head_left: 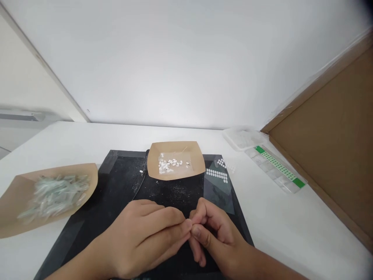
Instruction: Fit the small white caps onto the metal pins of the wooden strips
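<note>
My left hand [151,235] and my right hand [218,235] meet fingertip to fingertip over a black mat [116,186]. Both are pinched closed, and whatever sits between the fingertips is hidden or too small to name. Beyond them, at the mat's far edge, a brown paper tray [154,155] holds small white oval pieces [171,162] on a clear sheet. Right of that tray lies a transparent sheet [218,194] bearing rows of white oval stickers [217,174].
At the left, another brown tray [11,194] holds a pile of thin translucent pieces [58,192]. Clear plastic packaging with a green label [279,167] lies at the right, beside a cardboard box [329,136]. A white wall [175,66] stands behind.
</note>
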`<action>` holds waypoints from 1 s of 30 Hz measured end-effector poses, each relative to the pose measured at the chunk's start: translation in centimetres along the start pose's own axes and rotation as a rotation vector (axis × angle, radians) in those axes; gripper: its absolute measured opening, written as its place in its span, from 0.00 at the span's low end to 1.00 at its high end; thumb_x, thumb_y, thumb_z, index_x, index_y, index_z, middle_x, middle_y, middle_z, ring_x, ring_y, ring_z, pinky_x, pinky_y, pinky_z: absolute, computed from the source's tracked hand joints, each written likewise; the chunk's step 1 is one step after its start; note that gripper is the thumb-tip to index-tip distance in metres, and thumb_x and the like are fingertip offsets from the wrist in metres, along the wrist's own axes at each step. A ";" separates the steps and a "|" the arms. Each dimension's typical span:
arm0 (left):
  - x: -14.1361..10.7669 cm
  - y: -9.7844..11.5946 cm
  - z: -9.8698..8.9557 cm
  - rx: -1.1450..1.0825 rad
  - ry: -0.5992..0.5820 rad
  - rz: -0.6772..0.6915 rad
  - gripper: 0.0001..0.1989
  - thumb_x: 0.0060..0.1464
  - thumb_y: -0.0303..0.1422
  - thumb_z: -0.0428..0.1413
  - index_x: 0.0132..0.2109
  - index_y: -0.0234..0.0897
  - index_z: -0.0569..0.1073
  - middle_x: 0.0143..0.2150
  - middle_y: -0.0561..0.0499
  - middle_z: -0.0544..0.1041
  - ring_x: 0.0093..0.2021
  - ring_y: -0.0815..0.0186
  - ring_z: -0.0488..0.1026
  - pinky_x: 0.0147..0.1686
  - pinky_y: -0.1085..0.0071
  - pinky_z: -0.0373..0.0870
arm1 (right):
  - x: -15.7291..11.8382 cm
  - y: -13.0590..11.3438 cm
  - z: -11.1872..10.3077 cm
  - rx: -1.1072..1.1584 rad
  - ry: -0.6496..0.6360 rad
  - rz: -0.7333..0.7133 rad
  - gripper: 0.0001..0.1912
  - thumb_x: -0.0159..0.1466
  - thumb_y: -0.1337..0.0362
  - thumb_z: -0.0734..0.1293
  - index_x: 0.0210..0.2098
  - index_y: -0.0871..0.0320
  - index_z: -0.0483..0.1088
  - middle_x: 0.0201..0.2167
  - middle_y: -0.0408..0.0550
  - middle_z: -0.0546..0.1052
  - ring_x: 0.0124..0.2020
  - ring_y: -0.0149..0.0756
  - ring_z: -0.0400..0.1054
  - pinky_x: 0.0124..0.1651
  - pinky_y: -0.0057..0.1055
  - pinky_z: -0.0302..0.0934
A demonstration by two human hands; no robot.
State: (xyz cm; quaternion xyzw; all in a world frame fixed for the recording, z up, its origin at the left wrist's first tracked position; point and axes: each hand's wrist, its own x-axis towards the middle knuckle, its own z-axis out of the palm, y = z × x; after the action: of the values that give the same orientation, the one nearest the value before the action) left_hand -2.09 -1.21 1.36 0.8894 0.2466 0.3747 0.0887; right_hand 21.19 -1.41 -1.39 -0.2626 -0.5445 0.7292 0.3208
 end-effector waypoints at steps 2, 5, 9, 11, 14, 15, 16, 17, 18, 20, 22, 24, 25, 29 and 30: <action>0.1 -0.2 -0.2 -0.010 -0.023 0.015 0.10 0.66 0.23 0.61 0.53 0.32 0.79 0.39 0.47 0.84 0.31 0.67 0.80 0.27 0.72 0.75 | -0.1 -0.1 -0.1 0.029 -0.035 0.046 0.16 0.77 0.52 0.66 0.40 0.56 0.62 0.23 0.36 0.71 0.20 0.23 0.61 0.25 0.20 0.57; 0.0 -0.4 -0.4 -0.048 -0.024 -0.011 0.10 0.67 0.23 0.60 0.53 0.35 0.79 0.38 0.49 0.84 0.29 0.70 0.79 0.29 0.73 0.74 | -0.2 -0.4 -0.3 0.032 -0.068 0.088 0.16 0.77 0.51 0.66 0.40 0.56 0.61 0.22 0.36 0.71 0.19 0.22 0.60 0.24 0.18 0.56; -0.2 -0.2 -0.3 -0.069 -0.057 -0.053 0.07 0.69 0.25 0.58 0.50 0.37 0.80 0.35 0.51 0.82 0.28 0.71 0.76 0.31 0.74 0.74 | -0.3 -1.0 -0.6 0.004 -0.099 0.133 0.16 0.77 0.51 0.65 0.41 0.55 0.60 0.22 0.35 0.70 0.19 0.22 0.59 0.24 0.17 0.56; -0.2 0.1 -0.2 -0.078 -0.102 -0.071 0.07 0.71 0.26 0.56 0.50 0.37 0.79 0.34 0.52 0.81 0.27 0.71 0.75 0.31 0.74 0.74 | -0.4 -1.4 -1.0 -0.027 -0.148 0.149 0.16 0.76 0.51 0.67 0.41 0.55 0.61 0.22 0.35 0.70 0.19 0.22 0.60 0.23 0.17 0.57; -0.2 0.8 0.2 -0.110 -0.168 -0.072 0.10 0.74 0.28 0.51 0.49 0.38 0.79 0.32 0.53 0.80 0.25 0.71 0.74 0.30 0.74 0.74 | -0.6 -1.9 -1.6 -0.104 -0.224 0.136 0.16 0.74 0.52 0.69 0.40 0.56 0.63 0.22 0.35 0.69 0.20 0.23 0.61 0.25 0.19 0.57; -0.3 1.0 0.5 -0.115 -0.174 -0.065 0.12 0.75 0.29 0.49 0.48 0.39 0.78 0.30 0.54 0.79 0.24 0.71 0.73 0.31 0.74 0.74 | -0.7 -2.1 -1.7 -0.128 -0.238 0.131 0.17 0.74 0.51 0.69 0.40 0.56 0.63 0.22 0.36 0.69 0.20 0.23 0.62 0.25 0.19 0.57; -0.3 1.2 0.8 -0.112 -0.166 -0.057 0.14 0.76 0.30 0.48 0.47 0.39 0.78 0.29 0.54 0.78 0.24 0.70 0.72 0.31 0.74 0.75 | -0.7 -2.2 -1.9 -0.145 -0.249 0.130 0.17 0.73 0.50 0.69 0.39 0.56 0.64 0.22 0.36 0.69 0.20 0.23 0.63 0.26 0.20 0.57; -0.3 1.4 1.1 -0.098 -0.144 -0.048 0.15 0.77 0.30 0.47 0.46 0.40 0.78 0.28 0.55 0.78 0.23 0.70 0.72 0.32 0.74 0.76 | -0.8 -2.2 -2.0 -0.159 -0.257 0.131 0.17 0.73 0.50 0.69 0.39 0.56 0.64 0.22 0.36 0.69 0.20 0.24 0.63 0.26 0.20 0.57; -0.4 1.5 1.4 -0.077 -0.115 -0.038 0.16 0.77 0.31 0.46 0.45 0.41 0.78 0.28 0.56 0.77 0.23 0.70 0.72 0.34 0.74 0.77 | -0.8 -2.3 -2.0 -0.171 -0.261 0.136 0.18 0.73 0.49 0.69 0.38 0.56 0.64 0.22 0.36 0.69 0.20 0.24 0.64 0.26 0.21 0.56; -0.3 1.6 1.7 -0.028 -0.054 -0.016 0.16 0.77 0.31 0.46 0.46 0.41 0.78 0.28 0.56 0.78 0.24 0.69 0.72 0.37 0.74 0.78 | -0.6 -2.4 -2.1 -0.202 -0.263 0.134 0.17 0.73 0.49 0.68 0.39 0.55 0.64 0.22 0.35 0.69 0.20 0.24 0.63 0.27 0.21 0.57; 0.0 1.5 1.6 0.012 -0.031 -0.012 0.16 0.76 0.29 0.45 0.48 0.41 0.79 0.29 0.55 0.78 0.26 0.68 0.74 0.38 0.74 0.79 | -0.4 -2.6 -2.1 -0.292 -0.246 0.094 0.15 0.75 0.51 0.65 0.39 0.55 0.64 0.22 0.35 0.69 0.21 0.25 0.64 0.29 0.22 0.60; 0.4 1.3 1.0 0.037 -0.061 -0.017 0.18 0.77 0.27 0.43 0.48 0.40 0.79 0.31 0.54 0.80 0.27 0.68 0.75 0.37 0.74 0.79 | -0.2 -2.7 -2.0 -0.467 -0.212 -0.005 0.12 0.77 0.55 0.62 0.40 0.54 0.64 0.25 0.38 0.73 0.25 0.27 0.68 0.33 0.24 0.62; 0.7 1.2 0.7 0.046 -0.088 -0.020 0.20 0.77 0.27 0.41 0.47 0.38 0.79 0.32 0.53 0.80 0.28 0.68 0.75 0.36 0.73 0.79 | -0.1 -2.7 -2.0 -0.575 -0.190 -0.066 0.10 0.78 0.58 0.61 0.40 0.54 0.65 0.27 0.39 0.75 0.27 0.28 0.69 0.35 0.26 0.62; 1.0 0.7 -0.1 0.074 -0.129 -0.018 0.21 0.78 0.27 0.40 0.44 0.34 0.77 0.38 0.51 0.83 0.25 0.69 0.74 0.34 0.69 0.79 | 0.0 -2.7 -2.1 -0.899 -0.077 -0.227 0.03 0.76 0.62 0.64 0.44 0.53 0.68 0.36 0.43 0.78 0.34 0.33 0.70 0.40 0.31 0.61; 0.9 0.6 0.0 0.082 -0.106 -0.016 0.19 0.78 0.27 0.42 0.45 0.34 0.77 0.39 0.51 0.83 0.26 0.70 0.74 0.34 0.69 0.78 | 0.0 -2.7 -2.1 -0.929 -0.059 -0.249 0.02 0.76 0.63 0.65 0.44 0.53 0.68 0.37 0.44 0.78 0.35 0.34 0.70 0.41 0.32 0.61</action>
State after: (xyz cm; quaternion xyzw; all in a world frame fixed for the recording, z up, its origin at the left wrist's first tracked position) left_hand -1.35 -1.28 2.15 0.9088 0.2636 0.3161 0.0682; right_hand 23.24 0.44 0.61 -0.2903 -0.8488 0.3719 0.2388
